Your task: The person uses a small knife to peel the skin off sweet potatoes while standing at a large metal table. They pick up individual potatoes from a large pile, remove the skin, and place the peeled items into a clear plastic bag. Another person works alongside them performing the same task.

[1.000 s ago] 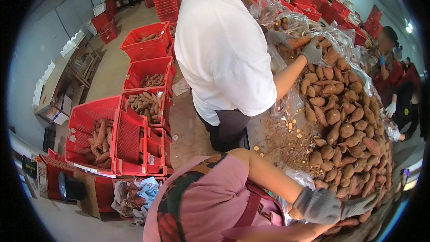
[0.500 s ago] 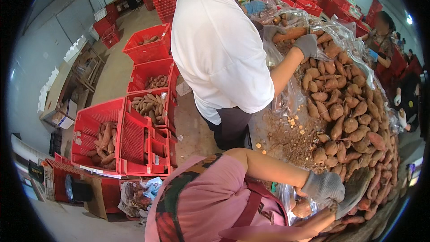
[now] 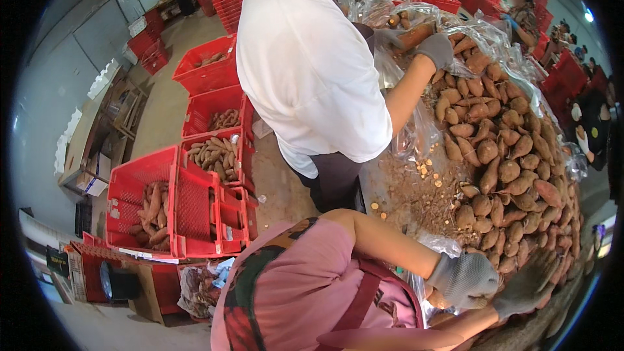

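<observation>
Seemingly, a sweet potato (image 3: 437,300) is clasped by the gloved left hand (image 3: 463,278) beside the sweet potato heap (image 3: 513,156); the right hand (image 3: 528,286) rests open there. Red crates (image 3: 153,205) are partly filled; much remains unsorted.

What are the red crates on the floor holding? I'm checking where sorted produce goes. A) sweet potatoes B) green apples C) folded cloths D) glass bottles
A: the red crates on the floor hold long reddish-brown sweet potatoes, the same kind as the pile on the table where the left hand and right hand, both in grey gloves, are working.
</observation>
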The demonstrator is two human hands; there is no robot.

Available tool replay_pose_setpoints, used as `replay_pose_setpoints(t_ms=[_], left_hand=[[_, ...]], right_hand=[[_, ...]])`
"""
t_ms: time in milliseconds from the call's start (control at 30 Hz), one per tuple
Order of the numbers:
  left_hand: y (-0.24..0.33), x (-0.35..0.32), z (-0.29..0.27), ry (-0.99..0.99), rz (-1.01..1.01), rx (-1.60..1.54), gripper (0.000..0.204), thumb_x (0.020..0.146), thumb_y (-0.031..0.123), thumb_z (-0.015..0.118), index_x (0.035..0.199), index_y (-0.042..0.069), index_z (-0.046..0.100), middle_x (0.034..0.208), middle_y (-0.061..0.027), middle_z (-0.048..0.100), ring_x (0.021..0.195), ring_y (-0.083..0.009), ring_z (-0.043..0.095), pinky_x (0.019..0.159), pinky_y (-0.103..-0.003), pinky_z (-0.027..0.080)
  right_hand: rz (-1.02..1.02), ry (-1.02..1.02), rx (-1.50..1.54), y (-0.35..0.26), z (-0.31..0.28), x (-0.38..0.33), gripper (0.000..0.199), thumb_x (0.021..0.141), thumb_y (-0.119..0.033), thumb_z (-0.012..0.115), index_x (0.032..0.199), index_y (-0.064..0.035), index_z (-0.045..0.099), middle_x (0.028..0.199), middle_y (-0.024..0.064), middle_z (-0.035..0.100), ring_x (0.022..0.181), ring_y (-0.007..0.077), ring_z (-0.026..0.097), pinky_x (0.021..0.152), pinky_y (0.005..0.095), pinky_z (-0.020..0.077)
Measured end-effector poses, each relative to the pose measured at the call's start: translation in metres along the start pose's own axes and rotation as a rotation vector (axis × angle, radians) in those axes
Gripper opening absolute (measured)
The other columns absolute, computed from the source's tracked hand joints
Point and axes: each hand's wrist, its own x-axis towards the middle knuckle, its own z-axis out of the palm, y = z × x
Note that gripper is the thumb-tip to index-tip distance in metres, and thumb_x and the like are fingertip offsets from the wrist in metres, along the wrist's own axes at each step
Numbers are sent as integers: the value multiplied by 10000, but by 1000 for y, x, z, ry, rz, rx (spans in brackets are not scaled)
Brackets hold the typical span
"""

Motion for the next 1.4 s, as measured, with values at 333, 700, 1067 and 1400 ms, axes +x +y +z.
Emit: replay_pose_setpoints(t_ms=[333, 700, 1067, 1400], left_hand=[[-25, -4, 39, 90, -187, -434, 597, 577, 549, 712, 707, -1, 520, 697, -175, 526, 689, -384, 539, 599, -421, 422], [-26, -3, 29, 164, -14, 26, 255, 667, 314, 639, 637, 81, 539, 581, -102, 514, 589, -322, 512, 606, -385, 358], [-34, -5, 5, 123, 295, 441, 197, 639, 237, 577, 627, 42, 554, 643, -78, 556, 606, -254, 528, 539, -386, 394], [-25, 11, 37, 332, -380, -95, 247, 576, 239, 677, 647, 20, 588, 651, -207, 559, 634, -371, 566, 579, -432, 449]], right_hand=[[212, -9, 753, 17, -43, 8, 325, 916, -146, 422, 1170, 53, 454, 1173, 149, 481, 1150, 278, 419, 1028, 429, 314], [234, 277, 574, 26, -2, -6, 296, 933, -118, 379, 1165, 43, 468, 1156, 142, 509, 1134, 275, 419, 1035, 442, 280], [196, -469, 306, 12, -52, 2, 401, 967, -265, 280, 1185, 27, 449, 1283, 129, 450, 1219, 255, 366, 1078, 368, 231], [-23, -242, 751, 23, -6, -27, 430, 830, -120, 490, 1206, 73, 409, 1257, 183, 403, 1265, 347, 272, 1092, 532, 158]])
